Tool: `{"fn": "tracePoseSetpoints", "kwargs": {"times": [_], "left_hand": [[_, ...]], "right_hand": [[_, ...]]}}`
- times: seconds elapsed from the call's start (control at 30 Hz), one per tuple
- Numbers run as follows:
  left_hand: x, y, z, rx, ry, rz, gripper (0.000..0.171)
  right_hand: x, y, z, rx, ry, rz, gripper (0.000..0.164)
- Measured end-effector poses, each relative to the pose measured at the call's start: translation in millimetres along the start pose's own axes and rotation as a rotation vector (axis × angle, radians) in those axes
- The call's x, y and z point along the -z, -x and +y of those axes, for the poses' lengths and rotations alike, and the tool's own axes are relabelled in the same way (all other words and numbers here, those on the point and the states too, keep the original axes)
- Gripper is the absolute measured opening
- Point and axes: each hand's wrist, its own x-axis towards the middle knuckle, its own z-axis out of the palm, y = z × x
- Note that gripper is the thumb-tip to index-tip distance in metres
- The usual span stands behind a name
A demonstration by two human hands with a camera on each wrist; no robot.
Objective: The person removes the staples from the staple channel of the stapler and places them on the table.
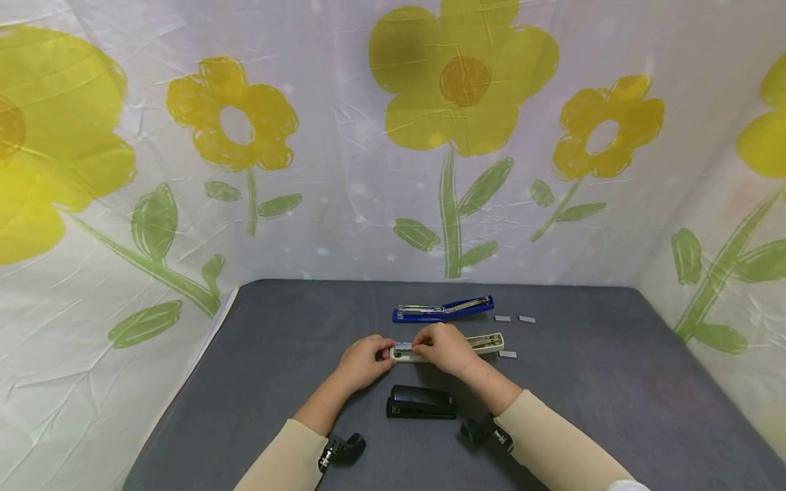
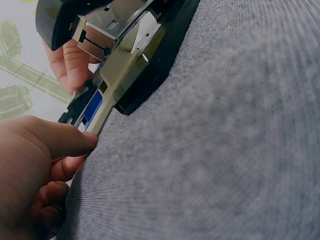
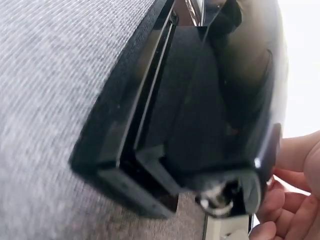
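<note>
Head cam: cream stapler [image 1: 493, 343] sits opened on the table [image 1: 276, 409], left hand [image 1: 362, 363] clamped on its left end, right hand [image 1: 447, 346] pinching a silvery piece [image 1: 402, 346] over it; blue stapler [image 1: 424, 317] behind it, black stapler [image 1: 421, 402] in front. Left wrist: that left-hand grip, closer. Right wrist: mostly black stapler.

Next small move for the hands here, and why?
Probably a gentle downward press by the right hand into the silver metal channel of the long cream-coloured stapler. The stapler lies opened out, that hand is right at the channel, and the left hand grips the stapler's left end, which should steady it. Whether the right hand pinches anything is unclear.
</note>
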Motion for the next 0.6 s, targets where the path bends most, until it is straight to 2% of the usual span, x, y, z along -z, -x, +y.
{"fn": "tracePoseSetpoints", "kwargs": {"times": [0.2,0.37,0.6], "left_hand": [[-0.8,-0.5,-0.5,0.006,0.004,-0.003,0.019],[-1.3,-0.6,-0.4,0.007,-0.006,-0.014,0.022],[0.4,-0.6,0.2,0.009,-0.008,-0.015,0.021]], "right_hand": [[-4.5,-3.3,-4.6,-0.037,-0.043,0.069,0.006],[-5.5,-5.6,-8.2,-0.064,-0.089,0.050,0.011],[-2.2,-7.9,-11.1,-0.038,-0.056,0.029,0.013]]}}
